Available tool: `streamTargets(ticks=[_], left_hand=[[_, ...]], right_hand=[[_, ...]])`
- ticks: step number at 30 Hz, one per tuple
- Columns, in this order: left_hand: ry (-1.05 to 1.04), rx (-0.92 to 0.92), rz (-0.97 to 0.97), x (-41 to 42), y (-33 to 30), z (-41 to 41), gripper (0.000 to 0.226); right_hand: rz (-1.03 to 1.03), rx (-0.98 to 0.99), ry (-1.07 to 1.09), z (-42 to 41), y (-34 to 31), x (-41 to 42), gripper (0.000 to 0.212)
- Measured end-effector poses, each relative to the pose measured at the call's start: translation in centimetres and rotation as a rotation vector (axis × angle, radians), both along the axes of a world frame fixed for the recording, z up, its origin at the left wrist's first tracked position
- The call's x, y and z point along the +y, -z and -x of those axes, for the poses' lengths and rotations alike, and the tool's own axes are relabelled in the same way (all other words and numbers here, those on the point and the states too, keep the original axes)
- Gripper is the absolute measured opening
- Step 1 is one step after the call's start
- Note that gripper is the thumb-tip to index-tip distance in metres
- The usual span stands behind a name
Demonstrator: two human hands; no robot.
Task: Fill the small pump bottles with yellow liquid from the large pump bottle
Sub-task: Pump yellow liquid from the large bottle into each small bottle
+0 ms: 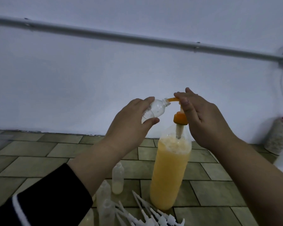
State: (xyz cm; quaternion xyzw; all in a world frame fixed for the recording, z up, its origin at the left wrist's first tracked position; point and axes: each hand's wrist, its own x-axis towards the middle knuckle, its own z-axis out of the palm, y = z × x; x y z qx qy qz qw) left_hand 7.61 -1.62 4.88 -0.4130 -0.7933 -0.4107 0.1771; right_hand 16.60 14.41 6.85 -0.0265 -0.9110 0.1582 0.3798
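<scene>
while left hand holds small bottle, right hand presses pump.

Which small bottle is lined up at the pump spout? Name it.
The clear small bottle that the left hand holds tilted, mouth at the orange spout. The other small bottles stand on the floor.

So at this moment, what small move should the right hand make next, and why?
Probably press the pump head down. The left hand holds the small clear bottle, which looks empty, tilted with its mouth at the orange spout, and the right hand already rests on top of the large bottle's pump.
</scene>
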Motion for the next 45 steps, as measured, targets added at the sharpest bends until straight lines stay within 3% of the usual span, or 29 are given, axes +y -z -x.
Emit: streamTargets(ticks=[11,18,21,27,33,39,45], left_hand=[[-0.048,0.158,0.091,0.4,-0.6,0.1,0.056],[-0.052,0.159,0.122,0.1,-1.2,0.0,0.053],[-0.06,0.183,0.104,0.4,-1.9,0.0,0.054],[-0.03,0.124,0.125,0.4,-0.8,0.0,0.05],[-0.008,0.109,0.112,0.1,-1.9,-0.1,0.049],[0.007,0.079,0.111,0.2,-1.2,-0.2,0.05],[0.027,0.014,0.096,-0.2,-1.4,0.0,0.053]], right_hand=[[0.055,0.14,0.033,0.6,2.0,-0.7,0.055],[-0.019,0.059,-0.001,0.3,1.0,-0.9,0.055],[-0.005,0.114,0.037,0.2,0.4,-1.0,0.055],[0.063,0.169,0.045,0.9,2.6,-1.6,0.051],[0.011,0.119,0.064,0.0,0.7,-1.3,0.054],[0.125,0.254,0.055,1.1,2.7,-1.9,0.047],[0.065,0.142,0.054,0.3,1.2,-2.3,0.047]])
